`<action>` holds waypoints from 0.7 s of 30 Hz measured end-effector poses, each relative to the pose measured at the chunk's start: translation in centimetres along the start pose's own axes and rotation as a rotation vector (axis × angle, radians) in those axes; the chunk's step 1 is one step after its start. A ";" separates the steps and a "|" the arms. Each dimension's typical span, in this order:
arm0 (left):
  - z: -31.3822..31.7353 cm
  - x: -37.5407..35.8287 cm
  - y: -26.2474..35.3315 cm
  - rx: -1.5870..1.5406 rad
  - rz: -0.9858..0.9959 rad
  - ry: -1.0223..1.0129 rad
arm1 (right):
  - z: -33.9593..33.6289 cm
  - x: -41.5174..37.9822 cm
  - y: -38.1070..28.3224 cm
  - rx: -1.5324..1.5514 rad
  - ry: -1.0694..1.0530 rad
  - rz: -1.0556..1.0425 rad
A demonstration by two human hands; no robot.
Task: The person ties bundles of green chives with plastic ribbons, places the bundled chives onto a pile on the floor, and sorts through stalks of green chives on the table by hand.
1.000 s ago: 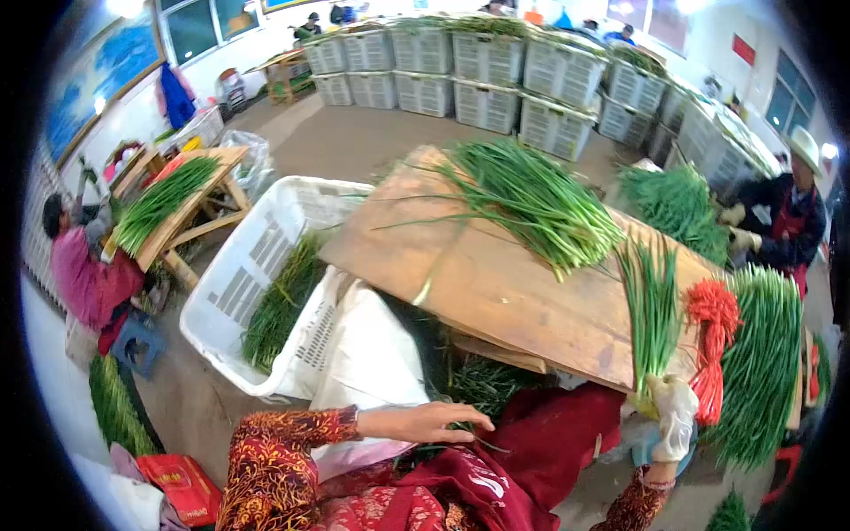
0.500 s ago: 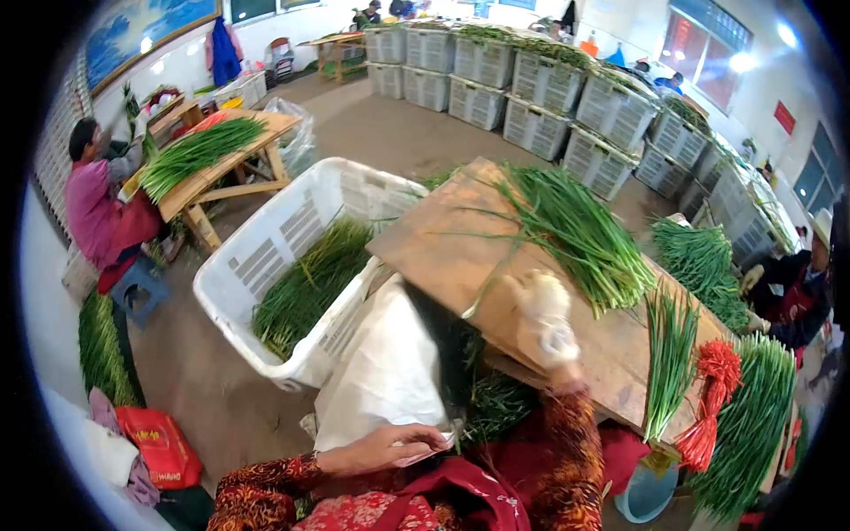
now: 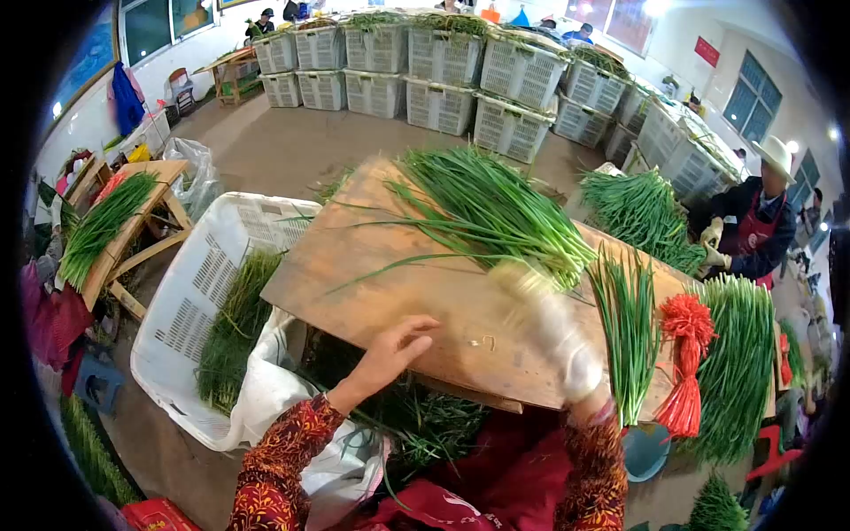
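A loose pile of green garlic chives (image 3: 496,208) lies across the wooden table (image 3: 354,265), pale stem ends toward the right. My right hand (image 3: 540,323), in a whitish glove, is at those stem ends; motion smears its fingers, so what it holds cannot be made out. My left hand (image 3: 394,354) is bare and hovers by the table's near edge, fingers stretched out and holding nothing. To the right of my gloved hand lie a small bunch of chives (image 3: 625,332), a hank of red ties (image 3: 683,363) and a bigger heap of chives (image 3: 735,363).
A white crate (image 3: 168,354) with greens stands left of the table, with a white sack (image 3: 274,372) beside it. A blue bucket (image 3: 646,451) sits below. Stacked crates (image 3: 443,80) line the back. A person in a hat (image 3: 757,217) works at the right beside more chives (image 3: 642,212).
The view has swung right and up. My left hand has risen from near my lap to the table edge. My gloved right hand has come to the pile's stem ends.
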State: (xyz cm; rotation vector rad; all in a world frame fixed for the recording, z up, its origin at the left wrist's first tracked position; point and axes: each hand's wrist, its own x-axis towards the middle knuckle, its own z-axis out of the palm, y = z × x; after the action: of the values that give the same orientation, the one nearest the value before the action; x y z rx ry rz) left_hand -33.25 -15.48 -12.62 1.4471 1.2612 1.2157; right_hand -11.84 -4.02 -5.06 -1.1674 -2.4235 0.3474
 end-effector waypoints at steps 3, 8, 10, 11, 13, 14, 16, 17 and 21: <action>1.7 0.5 0.2 -0.106 -0.030 -0.056 | -2.6 5.0 5.8 -0.203 0.086 0.339; 3.7 2.0 0.0 -0.217 -0.077 -0.075 | 2.8 4.0 6.4 -0.590 0.129 0.083; 4.3 3.0 -1.3 -0.464 -0.125 0.059 | 6.4 1.6 3.3 -0.475 0.194 -0.004; 4.4 3.2 -1.8 -0.464 -0.140 0.065 | 7.8 0.5 1.9 -0.292 0.132 0.137; 4.2 3.5 -2.1 -0.627 -0.133 0.114 | 8.8 -0.7 0.5 -0.463 0.200 -0.027; 4.1 3.5 -1.7 -0.724 -0.191 0.126 | 9.8 -0.7 1.7 -0.173 0.188 0.061; 3.3 3.1 -2.1 -0.754 -0.216 0.120 | 9.2 -0.6 3.5 0.128 0.085 0.197; 3.1 3.0 -2.3 -0.781 -0.218 0.091 | 5.8 -1.2 0.8 0.087 0.028 0.185; 2.0 1.4 -2.2 -0.863 -0.237 0.131 | 3.6 -3.0 1.6 0.043 0.035 0.096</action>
State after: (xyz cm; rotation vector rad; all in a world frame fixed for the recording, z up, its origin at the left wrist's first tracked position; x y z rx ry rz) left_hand -31.61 -13.76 -14.89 0.5819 0.7821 1.4460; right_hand -10.82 -5.48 -9.68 -1.2638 -2.3235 0.4027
